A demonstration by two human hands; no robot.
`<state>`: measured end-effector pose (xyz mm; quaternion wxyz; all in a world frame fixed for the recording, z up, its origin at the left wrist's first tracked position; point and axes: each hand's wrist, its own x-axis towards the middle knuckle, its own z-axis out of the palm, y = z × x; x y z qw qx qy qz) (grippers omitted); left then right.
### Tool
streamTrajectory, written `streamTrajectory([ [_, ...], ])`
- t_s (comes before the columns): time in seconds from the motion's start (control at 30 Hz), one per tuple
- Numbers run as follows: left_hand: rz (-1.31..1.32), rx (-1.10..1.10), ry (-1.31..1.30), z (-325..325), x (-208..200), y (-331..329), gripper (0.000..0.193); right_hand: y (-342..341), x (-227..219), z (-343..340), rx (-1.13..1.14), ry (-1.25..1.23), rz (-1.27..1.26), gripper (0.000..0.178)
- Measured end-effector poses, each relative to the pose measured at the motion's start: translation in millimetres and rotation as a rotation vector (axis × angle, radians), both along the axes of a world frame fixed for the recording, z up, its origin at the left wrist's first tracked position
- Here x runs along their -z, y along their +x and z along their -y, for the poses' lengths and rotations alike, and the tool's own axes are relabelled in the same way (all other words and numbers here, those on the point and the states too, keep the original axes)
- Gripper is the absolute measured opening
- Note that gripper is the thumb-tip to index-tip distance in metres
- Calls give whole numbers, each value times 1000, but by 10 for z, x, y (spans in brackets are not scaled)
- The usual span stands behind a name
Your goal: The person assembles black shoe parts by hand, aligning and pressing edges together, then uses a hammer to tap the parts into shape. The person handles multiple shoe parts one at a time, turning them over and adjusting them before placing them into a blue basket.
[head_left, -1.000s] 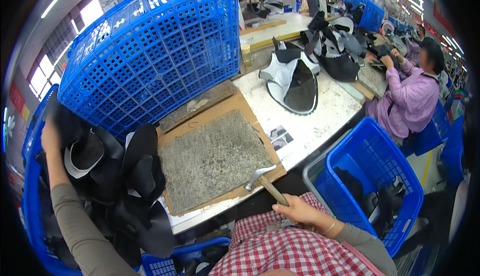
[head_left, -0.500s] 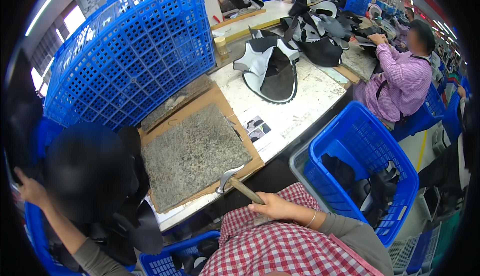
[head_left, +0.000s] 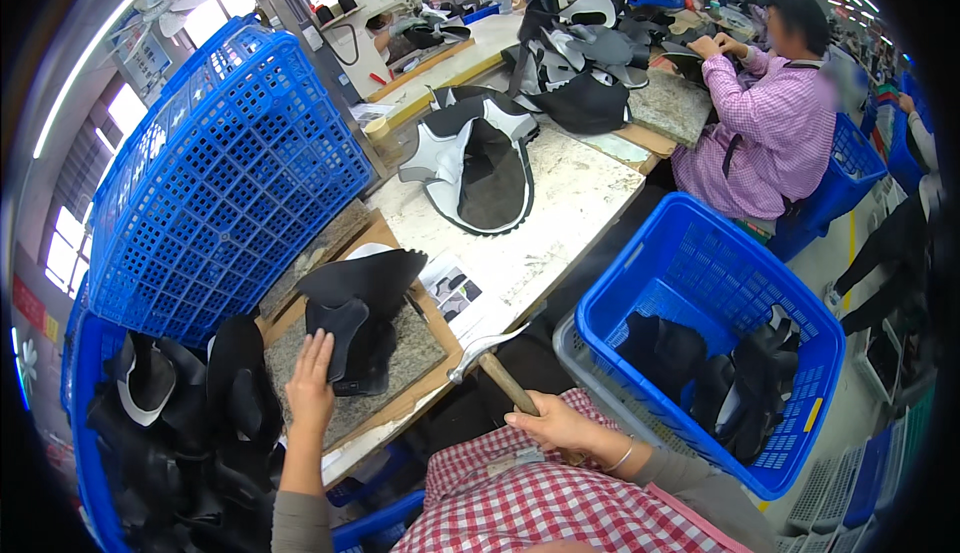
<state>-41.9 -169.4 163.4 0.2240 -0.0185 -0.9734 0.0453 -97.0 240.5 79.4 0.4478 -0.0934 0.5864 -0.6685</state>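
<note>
A black shoe upper (head_left: 365, 293) lies on the speckled stone slab (head_left: 420, 343) before me. My left hand (head_left: 310, 388) rests at its near left edge, fingers stretched out against the black material. In my right hand (head_left: 560, 421) is a hammer (head_left: 508, 385), gripped by its wooden handle. Its curved metal head is at the table's front edge, right of the slab and apart from the upper. Cardboard (head_left: 440, 328) shows under the slab.
A tilted blue crate (head_left: 230, 183) stands behind the slab. Black uppers (head_left: 240, 403) fill a bin at left; another blue bin (head_left: 640, 283) with black pieces is at right. A white-and-black upper (head_left: 480, 168) lies on the white table (head_left: 570, 193). A co-worker (head_left: 760, 123) sits beyond.
My left hand has come from the far left onto the slab, where a black upper now lies. The right hand still holds the hammer. The view has shifted.
</note>
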Motion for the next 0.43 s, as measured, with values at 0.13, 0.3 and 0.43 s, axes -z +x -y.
streamTrajectory([
  [0.13, 368, -97, 63, -444, -632, 33, 88, -206, 2, -135, 9, -44, 52, 27],
  [0.3, 340, 313, 383, -1584, -1585, -176, 100, -364, -118, -276, -14, -48, 42, 25],
  [0.43, 104, 744, 1242, -2814, -2115, -358, 108, -317, -216, -440, -11, 15, 35, 23],
])
